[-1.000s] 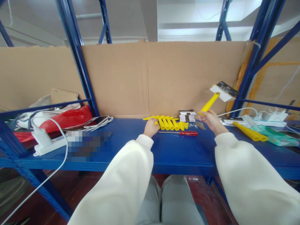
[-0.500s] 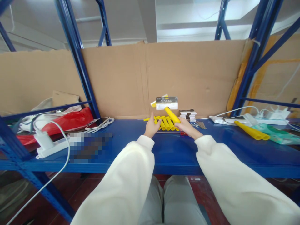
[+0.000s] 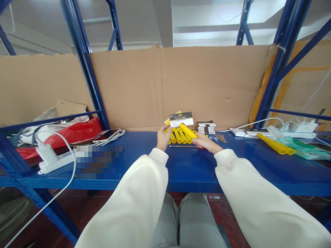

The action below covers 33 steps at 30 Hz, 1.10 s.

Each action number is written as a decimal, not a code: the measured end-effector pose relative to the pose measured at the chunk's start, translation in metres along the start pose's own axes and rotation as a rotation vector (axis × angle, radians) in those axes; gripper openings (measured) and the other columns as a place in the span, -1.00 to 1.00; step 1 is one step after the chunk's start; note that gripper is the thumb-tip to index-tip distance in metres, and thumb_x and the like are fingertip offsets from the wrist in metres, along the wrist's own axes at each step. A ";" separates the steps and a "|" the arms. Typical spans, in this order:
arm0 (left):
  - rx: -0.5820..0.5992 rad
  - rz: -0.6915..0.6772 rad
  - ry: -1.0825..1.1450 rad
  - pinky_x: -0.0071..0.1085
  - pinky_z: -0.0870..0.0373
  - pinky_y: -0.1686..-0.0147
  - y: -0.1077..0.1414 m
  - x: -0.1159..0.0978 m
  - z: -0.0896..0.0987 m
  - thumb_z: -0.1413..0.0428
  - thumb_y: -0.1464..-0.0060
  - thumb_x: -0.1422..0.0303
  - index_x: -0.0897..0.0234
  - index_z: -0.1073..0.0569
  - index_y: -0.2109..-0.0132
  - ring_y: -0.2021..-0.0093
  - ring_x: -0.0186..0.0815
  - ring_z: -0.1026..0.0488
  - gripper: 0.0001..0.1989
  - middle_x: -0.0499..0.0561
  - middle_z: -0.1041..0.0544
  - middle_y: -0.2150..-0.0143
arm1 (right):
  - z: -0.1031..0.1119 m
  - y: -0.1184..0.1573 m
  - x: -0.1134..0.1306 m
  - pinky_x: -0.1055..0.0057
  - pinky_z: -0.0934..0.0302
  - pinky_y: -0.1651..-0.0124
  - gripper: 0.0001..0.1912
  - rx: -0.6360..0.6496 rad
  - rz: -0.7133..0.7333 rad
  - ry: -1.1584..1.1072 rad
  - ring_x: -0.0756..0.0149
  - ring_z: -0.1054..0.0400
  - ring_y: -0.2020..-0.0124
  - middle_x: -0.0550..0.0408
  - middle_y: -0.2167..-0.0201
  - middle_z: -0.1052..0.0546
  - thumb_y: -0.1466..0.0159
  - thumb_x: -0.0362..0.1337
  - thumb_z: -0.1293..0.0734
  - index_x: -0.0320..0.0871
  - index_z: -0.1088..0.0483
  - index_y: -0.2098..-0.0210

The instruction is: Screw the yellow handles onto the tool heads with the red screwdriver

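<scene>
My right hand (image 3: 205, 142) is closed around the near end of a yellow tube (image 3: 188, 131), which slants up and to the left. At the tube's far end is a black-and-white printed card (image 3: 181, 119), with a yellow-and-white piece (image 3: 167, 122) showing behind its left side. The fingers of my left hand (image 3: 162, 138) are pinched together at the card's lower left corner. Beneath and behind the hands, several yellow tubes (image 3: 178, 137) lie side by side on the blue shelf (image 3: 144, 162). A stack of black-and-white cards (image 3: 206, 127) sits just beyond my right hand.
Two yellow tubes (image 3: 278, 145) and a green plastic packet (image 3: 303, 147) lie at the right. A white power strip (image 3: 58, 162) with a cable, a red bag (image 3: 72, 133) and a phone (image 3: 105, 135) are at the left. Cardboard (image 3: 207, 82) stands along the back.
My left hand's fingers have gone from spread apart to pinched at the card's corner. The card and the held tube have come slightly lower and left.
</scene>
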<state>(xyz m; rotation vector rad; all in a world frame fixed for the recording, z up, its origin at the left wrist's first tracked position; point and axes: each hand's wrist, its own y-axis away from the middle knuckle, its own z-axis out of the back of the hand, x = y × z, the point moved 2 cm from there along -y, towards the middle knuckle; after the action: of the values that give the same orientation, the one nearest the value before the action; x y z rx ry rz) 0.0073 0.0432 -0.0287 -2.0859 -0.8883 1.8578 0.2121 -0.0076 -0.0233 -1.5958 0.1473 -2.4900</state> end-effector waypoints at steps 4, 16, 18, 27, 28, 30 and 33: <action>-0.046 0.017 -0.031 -0.19 -0.43 -0.14 0.000 0.000 0.001 -0.24 -0.02 0.42 0.29 -0.57 0.35 0.03 -0.11 -0.60 -0.97 0.12 -0.68 0.21 | 0.000 0.002 0.000 0.55 0.14 0.69 -0.81 0.011 -0.009 -0.019 0.55 0.02 0.73 0.36 0.69 -0.21 -0.03 -0.45 -0.31 -0.11 -0.27 0.38; 0.127 0.058 -0.092 -0.17 -0.40 -0.16 0.005 -0.010 -0.003 -0.35 0.10 0.42 0.26 -0.58 0.47 0.05 -0.08 -0.58 -0.90 0.06 -0.67 0.28 | -0.002 0.006 0.003 0.57 0.13 0.72 -0.80 0.022 -0.031 -0.046 0.57 0.04 0.75 0.36 0.68 -0.21 -0.04 -0.46 -0.31 -0.09 -0.22 0.41; 0.160 0.089 -0.055 -0.16 -0.38 -0.18 0.009 -0.014 -0.004 -0.38 0.11 0.39 0.26 -0.58 0.47 0.01 -0.07 -0.57 -0.88 0.06 -0.68 0.27 | -0.002 0.007 0.003 0.56 0.14 0.72 -0.80 0.028 -0.028 -0.050 0.56 0.05 0.75 0.37 0.69 -0.19 -0.05 -0.46 -0.31 -0.09 -0.22 0.42; 0.414 0.222 0.168 -0.11 -0.36 -0.24 0.023 -0.030 -0.014 -0.41 0.10 0.40 0.24 -0.66 0.19 -0.11 -0.05 -0.57 -0.74 0.09 -0.71 0.10 | -0.003 0.010 0.007 0.55 0.16 0.69 -0.80 0.075 -0.022 -0.089 0.57 0.06 0.71 0.34 0.64 -0.24 -0.09 -0.37 -0.38 -0.09 -0.23 0.40; 0.438 0.227 0.166 -0.11 -0.36 -0.25 0.024 -0.031 -0.014 -0.41 0.11 0.41 0.24 -0.67 0.21 -0.12 -0.05 -0.56 -0.76 0.09 -0.71 0.10 | -0.003 0.011 0.008 0.55 0.16 0.69 -0.80 0.081 -0.023 -0.093 0.57 0.07 0.71 0.34 0.64 -0.24 -0.09 -0.36 -0.38 -0.10 -0.24 0.38; 0.465 0.226 0.161 -0.13 -0.35 -0.25 0.026 -0.033 -0.014 -0.41 0.11 0.43 0.24 -0.67 0.25 -0.14 -0.05 -0.55 -0.80 0.09 -0.70 0.10 | -0.003 0.013 0.010 0.55 0.17 0.69 -0.81 0.094 -0.026 -0.098 0.57 0.08 0.71 0.34 0.64 -0.24 -0.10 -0.36 -0.37 -0.10 -0.27 0.35; 0.477 0.231 0.140 -0.15 -0.38 -0.22 0.026 -0.034 -0.014 -0.40 0.06 0.39 0.24 -0.67 0.32 -0.10 -0.07 -0.56 -0.90 0.07 -0.71 0.17 | -0.003 0.014 0.011 0.57 0.19 0.69 -0.81 0.114 -0.019 -0.099 0.58 0.08 0.71 0.34 0.63 -0.25 -0.10 -0.36 -0.38 -0.11 -0.28 0.33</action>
<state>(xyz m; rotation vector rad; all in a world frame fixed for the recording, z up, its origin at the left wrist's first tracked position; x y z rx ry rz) 0.0271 0.0065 -0.0117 -2.0350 -0.1491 1.7760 0.2064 -0.0240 -0.0174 -1.6767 -0.0238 -2.3800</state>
